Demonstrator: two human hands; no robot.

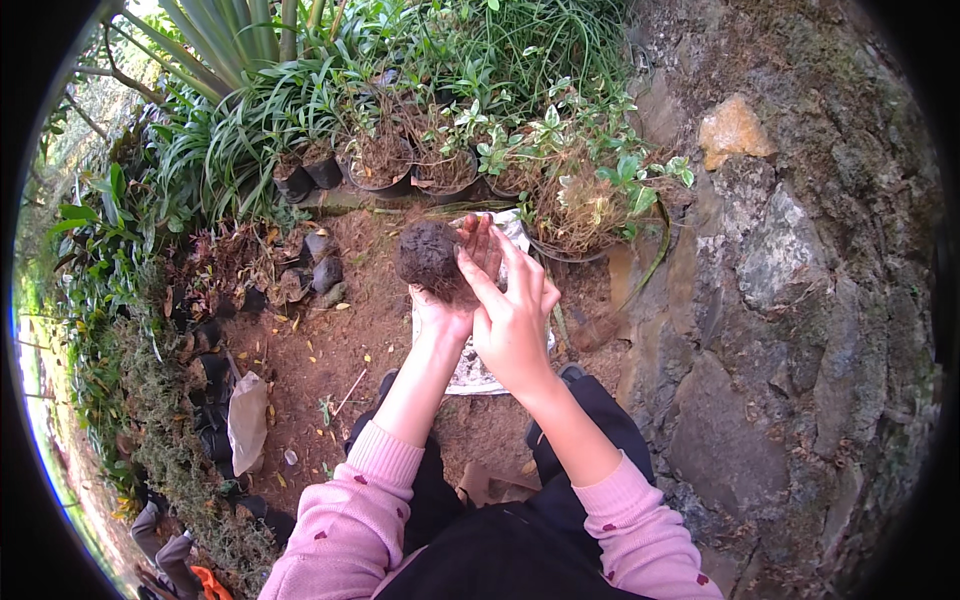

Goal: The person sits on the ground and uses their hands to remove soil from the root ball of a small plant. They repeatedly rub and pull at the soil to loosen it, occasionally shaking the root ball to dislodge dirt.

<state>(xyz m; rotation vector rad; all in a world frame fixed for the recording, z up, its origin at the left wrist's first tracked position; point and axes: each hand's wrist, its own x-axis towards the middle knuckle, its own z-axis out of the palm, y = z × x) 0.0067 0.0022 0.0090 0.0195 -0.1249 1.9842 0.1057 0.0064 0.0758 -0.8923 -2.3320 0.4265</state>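
Note:
A dark, rounded clump of soil (427, 256) rests in my left hand (447, 312), which is turned palm up and curled around its lower side. Soil stains the fingertips of that hand. My right hand (516, 325) reaches across beside the clump, its fingers apart and touching the left palm and fingers; nothing shows in its grip. Beneath both hands lies a white sheet or sack (478, 378) with crumbs of soil on it, partly hidden by my arms.
Black pots with plants (450, 172) line the far side, and a variegated plant (590, 205) stands at the right. A rough stone wall (750, 400) borders the right. Small dark bags (325, 272) and a pale bag (247, 422) lie on the left.

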